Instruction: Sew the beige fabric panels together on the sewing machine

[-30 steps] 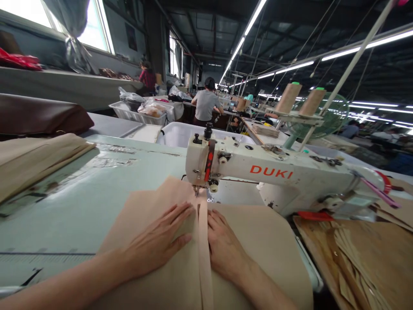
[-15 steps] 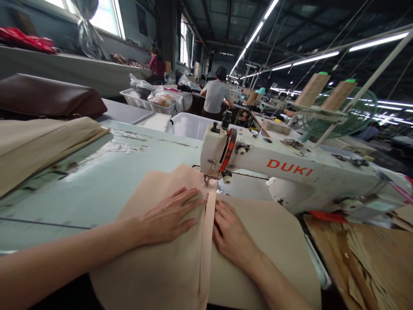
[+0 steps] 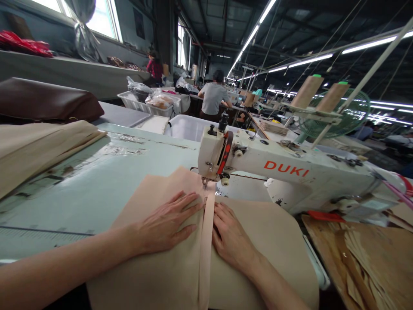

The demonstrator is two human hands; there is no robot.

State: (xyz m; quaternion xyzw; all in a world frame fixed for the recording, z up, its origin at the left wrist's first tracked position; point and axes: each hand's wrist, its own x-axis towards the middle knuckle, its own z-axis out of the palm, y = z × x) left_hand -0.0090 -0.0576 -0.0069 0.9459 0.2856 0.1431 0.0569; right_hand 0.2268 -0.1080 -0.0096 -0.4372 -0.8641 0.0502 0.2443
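Observation:
A large beige leather-like panel (image 3: pixel 155 275) lies under the needle and presser foot of a white sewing machine (image 3: pixel 251 159). My left hand (image 3: pixel 171 221) rests flat on it, left of a narrow folded strip (image 3: pixel 208 241), with fingers stretched towards the foot. On the other side, my right hand (image 3: pixel 230 232) lies on the right part of the material. Its fingers are slightly bent against the strip's edge, and the thumb is partly hidden. A short dark slit (image 3: pixel 205 202) shows beside the strip, just in front of the foot.
Stacked beige pieces (image 3: pixel 41 146) and a brown leather item (image 3: pixel 45 101) lie at the left. Two thread cones (image 3: pixel 306 91) stand behind the machine arm. At right, a wooden board (image 3: pixel 380 258) carries cut strips. A white bin (image 3: pixel 187 127) stands behind; a co-worker (image 3: pixel 213 97) sits farther back.
The camera view has shifted slightly, so most things appear a little farther left and lower. Both hands keep nearly the same places on the panel beside the strip.

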